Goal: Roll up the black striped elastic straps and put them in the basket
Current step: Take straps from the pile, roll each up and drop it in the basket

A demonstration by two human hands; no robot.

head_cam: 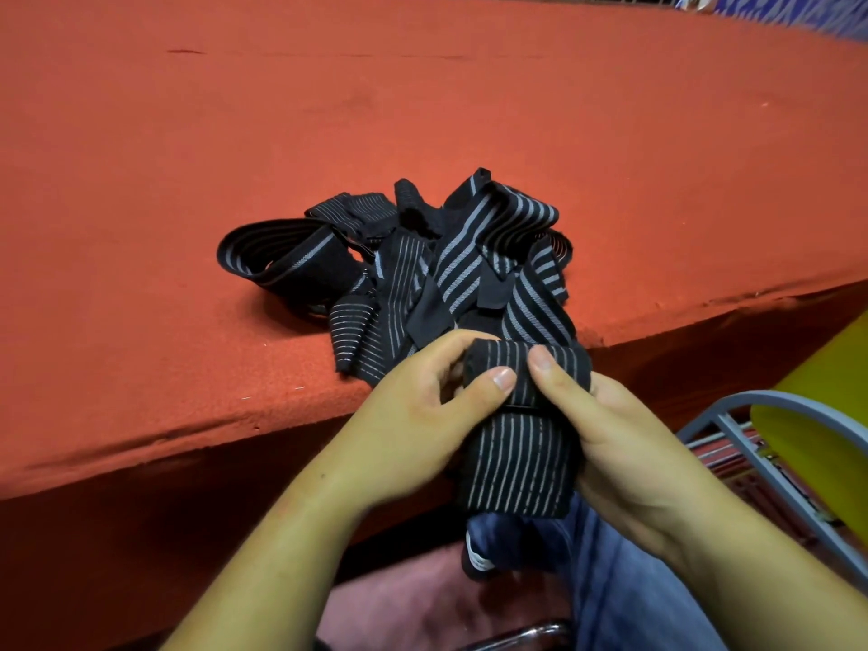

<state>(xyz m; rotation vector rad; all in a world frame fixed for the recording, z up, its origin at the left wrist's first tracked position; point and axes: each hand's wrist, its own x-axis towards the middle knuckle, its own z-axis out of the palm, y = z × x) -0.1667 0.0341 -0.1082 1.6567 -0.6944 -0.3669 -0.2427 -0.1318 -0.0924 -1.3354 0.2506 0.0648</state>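
rust-red felt covers the wide table (329, 133) in front of you, its near edge dropping into shadow, and a heap of black grey-striped elastic straps (422, 256) sits tangled right at that edge. your left hand (422, 415) and right hand (624, 444) are both closed on one black pinstriped strap (521, 429), thumbs pinching the small roll at its top while the loose tail hangs down over your blue jeans (610, 580). looks like you're mid-roll here, early in the job with the pile untouched. next you'll want to wind that tail in tight and even. grey wire basket (732, 444) waits low on your right, something yellow (822, 415) resting in or behind it, can't tell which.
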